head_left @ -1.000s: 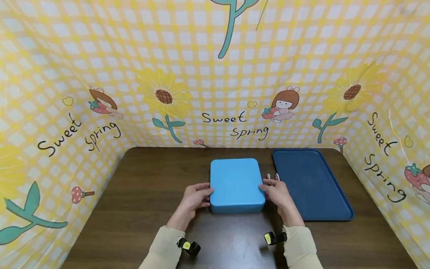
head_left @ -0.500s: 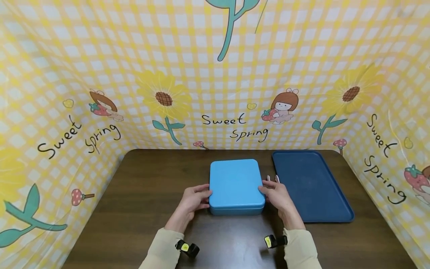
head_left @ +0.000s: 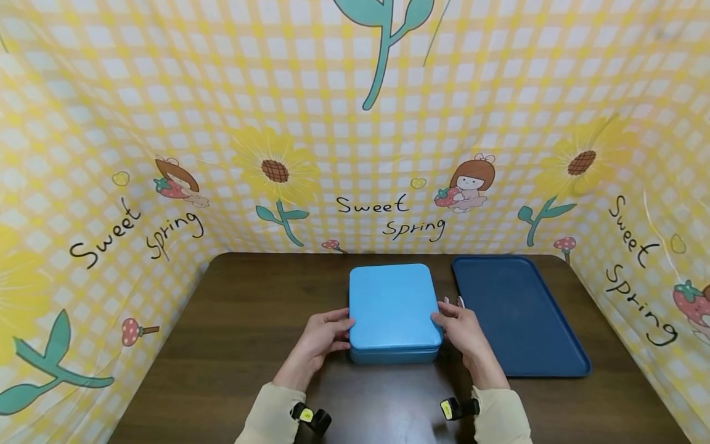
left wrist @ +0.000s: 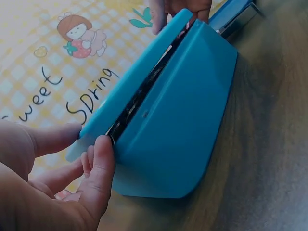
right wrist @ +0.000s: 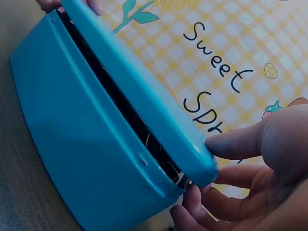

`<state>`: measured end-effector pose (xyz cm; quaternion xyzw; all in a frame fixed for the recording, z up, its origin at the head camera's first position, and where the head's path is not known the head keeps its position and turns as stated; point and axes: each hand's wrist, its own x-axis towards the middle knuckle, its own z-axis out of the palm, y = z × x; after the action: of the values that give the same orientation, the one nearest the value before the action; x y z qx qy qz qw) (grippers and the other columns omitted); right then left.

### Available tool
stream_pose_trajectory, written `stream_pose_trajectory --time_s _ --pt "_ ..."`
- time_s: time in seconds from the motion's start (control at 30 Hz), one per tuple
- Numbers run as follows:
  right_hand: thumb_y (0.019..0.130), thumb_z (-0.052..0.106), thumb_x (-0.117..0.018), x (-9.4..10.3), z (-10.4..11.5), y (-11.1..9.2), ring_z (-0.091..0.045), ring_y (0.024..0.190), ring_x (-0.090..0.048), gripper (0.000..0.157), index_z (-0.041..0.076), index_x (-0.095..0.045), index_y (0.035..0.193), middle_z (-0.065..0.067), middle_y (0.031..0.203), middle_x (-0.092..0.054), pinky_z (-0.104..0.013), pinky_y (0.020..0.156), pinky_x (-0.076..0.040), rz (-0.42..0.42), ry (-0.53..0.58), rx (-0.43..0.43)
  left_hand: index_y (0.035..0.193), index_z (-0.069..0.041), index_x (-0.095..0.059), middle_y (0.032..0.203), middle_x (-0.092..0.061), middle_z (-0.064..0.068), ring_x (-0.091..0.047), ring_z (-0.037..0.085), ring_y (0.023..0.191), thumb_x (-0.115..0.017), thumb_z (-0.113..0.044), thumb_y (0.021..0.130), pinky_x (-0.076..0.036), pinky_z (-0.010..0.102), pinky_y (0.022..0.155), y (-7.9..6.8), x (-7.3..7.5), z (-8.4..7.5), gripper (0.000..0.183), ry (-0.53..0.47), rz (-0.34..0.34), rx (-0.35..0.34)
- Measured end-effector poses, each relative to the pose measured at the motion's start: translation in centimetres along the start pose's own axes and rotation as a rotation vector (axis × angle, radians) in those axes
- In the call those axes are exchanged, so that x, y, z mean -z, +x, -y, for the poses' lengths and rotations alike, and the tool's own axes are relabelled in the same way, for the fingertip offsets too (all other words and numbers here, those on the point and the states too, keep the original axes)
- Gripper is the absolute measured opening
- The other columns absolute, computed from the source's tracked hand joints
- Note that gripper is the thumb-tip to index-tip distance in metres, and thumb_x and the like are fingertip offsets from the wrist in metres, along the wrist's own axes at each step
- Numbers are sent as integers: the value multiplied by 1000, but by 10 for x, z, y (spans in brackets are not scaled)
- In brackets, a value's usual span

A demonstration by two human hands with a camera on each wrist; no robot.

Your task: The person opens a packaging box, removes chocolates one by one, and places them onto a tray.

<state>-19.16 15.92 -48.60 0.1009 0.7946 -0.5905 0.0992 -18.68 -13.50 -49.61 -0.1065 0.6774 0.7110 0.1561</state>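
A light blue rectangular box (head_left: 392,357) stands on the dark wooden table, its lid (head_left: 392,302) raised along the near side. Through the gap in both wrist views shows a dark interior with unclear contents. My left hand (head_left: 320,336) pinches the lid's left edge near the front corner, thumb on top and fingers underneath. On the opposite side, my right hand (head_left: 463,331) holds the right edge the same way. In the left wrist view the lid (left wrist: 139,79) slants away from the box body (left wrist: 178,115).
A dark blue tray (head_left: 518,320) lies to the right of the box. Two pale tips (head_left: 460,301) of a thin object poke out between my right hand and the tray. A yellow checked cloth (head_left: 310,92) with printed flowers hangs behind and at both sides.
The near edge of the lid has risen, and a thin gap now shows between it and the box. Both hands keep their places on its sides. The head view has tilted slightly up.
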Motion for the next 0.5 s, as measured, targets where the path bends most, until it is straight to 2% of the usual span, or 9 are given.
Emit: stream_pose_trajectory --time_s 0.23,0.43,0.5 --pt "100 16 -62 3 1 -2 -35 129 -51 51 -3 -51 146 -26 147 -50 -51 99 -47 -8 10 17 139 1 -59 96 -66 11 -61 17 78 -67 -20 100 -59 29 68 -2 -1 -2 45 31 -24 9" --pt "100 12 -63 7 2 -1 -34 144 -35 54 4 -48 151 -21 151 -45 -49 101 -44 19 43 84 128 4 -67 99 -68 12 -64 17 77 -60 -15 104 -59 31 67 0 -3 -6 32 27 -99 -61" --pt "99 11 -63 8 3 -1 -34 146 -33 56 8 -46 153 -20 152 -44 -48 101 -45 34 42 103 125 5 -69 100 -69 13 -65 17 77 -60 -12 103 -59 31 68 1 -3 -8 29 33 -120 -86"
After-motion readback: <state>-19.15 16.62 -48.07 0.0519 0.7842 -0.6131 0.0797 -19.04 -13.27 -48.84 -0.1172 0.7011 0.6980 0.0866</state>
